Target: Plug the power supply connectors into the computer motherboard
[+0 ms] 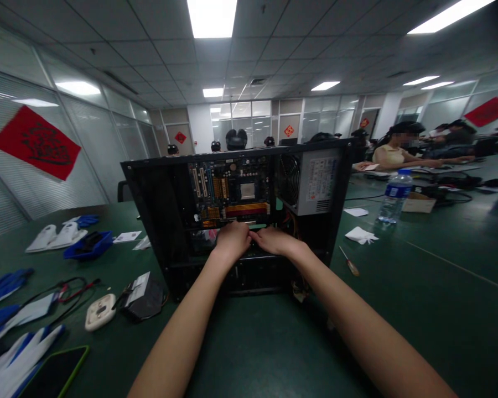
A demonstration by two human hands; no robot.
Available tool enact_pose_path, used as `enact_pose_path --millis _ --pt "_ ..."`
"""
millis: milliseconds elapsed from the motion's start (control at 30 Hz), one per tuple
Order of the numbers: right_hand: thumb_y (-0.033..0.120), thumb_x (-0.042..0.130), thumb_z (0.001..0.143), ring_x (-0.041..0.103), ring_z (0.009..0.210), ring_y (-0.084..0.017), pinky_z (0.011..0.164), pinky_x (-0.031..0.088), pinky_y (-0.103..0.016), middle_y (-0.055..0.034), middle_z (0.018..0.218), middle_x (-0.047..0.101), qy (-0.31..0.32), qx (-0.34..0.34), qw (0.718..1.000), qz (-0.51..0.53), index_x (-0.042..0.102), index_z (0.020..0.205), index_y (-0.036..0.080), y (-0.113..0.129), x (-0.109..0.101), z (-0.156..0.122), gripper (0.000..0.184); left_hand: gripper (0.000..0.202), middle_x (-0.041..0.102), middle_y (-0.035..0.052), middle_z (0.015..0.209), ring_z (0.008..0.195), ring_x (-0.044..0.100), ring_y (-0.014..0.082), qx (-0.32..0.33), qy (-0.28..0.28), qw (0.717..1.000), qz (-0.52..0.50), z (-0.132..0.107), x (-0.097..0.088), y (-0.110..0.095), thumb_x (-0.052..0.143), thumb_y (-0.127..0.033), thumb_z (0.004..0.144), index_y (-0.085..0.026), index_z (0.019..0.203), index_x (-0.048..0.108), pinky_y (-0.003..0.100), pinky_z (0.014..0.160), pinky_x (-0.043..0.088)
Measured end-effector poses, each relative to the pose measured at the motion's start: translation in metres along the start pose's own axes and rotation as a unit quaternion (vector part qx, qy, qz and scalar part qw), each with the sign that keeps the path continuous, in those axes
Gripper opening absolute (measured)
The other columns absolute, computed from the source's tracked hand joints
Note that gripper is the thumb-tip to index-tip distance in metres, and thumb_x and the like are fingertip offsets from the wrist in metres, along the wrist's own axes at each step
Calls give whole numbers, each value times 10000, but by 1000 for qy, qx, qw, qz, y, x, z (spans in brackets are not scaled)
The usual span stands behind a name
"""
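An open black computer case (149, 221) stands on the green table (419, 287) with its side off. Inside I see the motherboard (232, 190) and, to its right, a grey power supply (315, 182) with a fan. Both my arms reach into the case's lower part. My left hand (231, 239) and my right hand (274, 240) meet there, knuckles up and fingers curled down, just below the motherboard. What the fingers grip is hidden.
A screwdriver (349, 264) and white tissue (360, 235) lie right of the case, with a water bottle (394, 198) beyond. At left lie a blue tray (89, 246), gloves (58, 235), cables (66, 290), a white device (100, 312) and a phone (53, 373). People sit at the far right (394, 152).
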State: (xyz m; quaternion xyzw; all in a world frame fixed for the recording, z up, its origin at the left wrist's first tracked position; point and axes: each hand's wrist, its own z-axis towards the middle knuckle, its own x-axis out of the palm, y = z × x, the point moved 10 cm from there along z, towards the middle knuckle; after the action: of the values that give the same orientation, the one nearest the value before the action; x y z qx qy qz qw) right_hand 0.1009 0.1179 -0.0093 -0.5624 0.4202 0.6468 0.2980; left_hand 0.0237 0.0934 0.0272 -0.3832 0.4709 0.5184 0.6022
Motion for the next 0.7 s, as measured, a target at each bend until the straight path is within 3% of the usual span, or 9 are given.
enact_pose_path --millis 100,233,333,433,533,600,700 --pt "365 252 1064 667 1149 -333 925 482 -369 -254 1199 693 34 -3 999 -26 716 1194 51 1 5 0 575 265 742 199 974 918 723 337 -7 16 1000 -5 1 3 0 551 -281 860 -132 933 757 400 751 569" --pt "258 486 991 687 1105 -332 868 493 -334 -246 1176 705 101 1 994 -31 726 1167 36 1 17 0 371 291 744 188 981 923 721 324 -13 16 1000 -19 1 1 -1 550 -344 889 -148 931 761 388 760 563" --pt "262 504 981 695 1085 -313 837 490 -305 -244 1190 701 91 -1 996 -12 711 1184 29 0 17 1 372 312 747 172 958 919 720 311 -11 10 1000 -27 0 -1 -2 521 -361 915 -160 909 759 375 758 553" --pt "235 439 989 698 1063 -283 801 472 -280 -234 1174 709 18 -10 999 39 714 1141 48 0 4 3 365 336 748 157 941 906 715 304 -4 -1 999 -44 2 0 -3 494 -380 934 -173 882 753 362 741 536" --pt "179 444 944 709 920 -240 711 436 -264 -184 1001 756 -94 -33 988 119 735 922 93 3 -19 2 304 369 751 134 952 893 706 263 2 -34 994 -99 7 -4 1 424 -362 976 -179 908 738 327 749 509" --pt "198 445 934 675 774 -199 645 400 -258 -120 831 747 -178 -45 966 180 692 777 125 5 -38 -2 302 387 751 109 924 857 692 222 7 -67 984 -162 9 -15 6 383 -340 998 -169 900 715 297 755 491" --pt "298 431 940 586 651 -156 608 377 -249 -33 652 649 -270 -81 909 306 583 650 165 10 -63 -13 354 470 725 60 775 750 664 177 63 -75 956 -277 5 -38 11 327 -373 1022 -155 798 678 261 728 478"
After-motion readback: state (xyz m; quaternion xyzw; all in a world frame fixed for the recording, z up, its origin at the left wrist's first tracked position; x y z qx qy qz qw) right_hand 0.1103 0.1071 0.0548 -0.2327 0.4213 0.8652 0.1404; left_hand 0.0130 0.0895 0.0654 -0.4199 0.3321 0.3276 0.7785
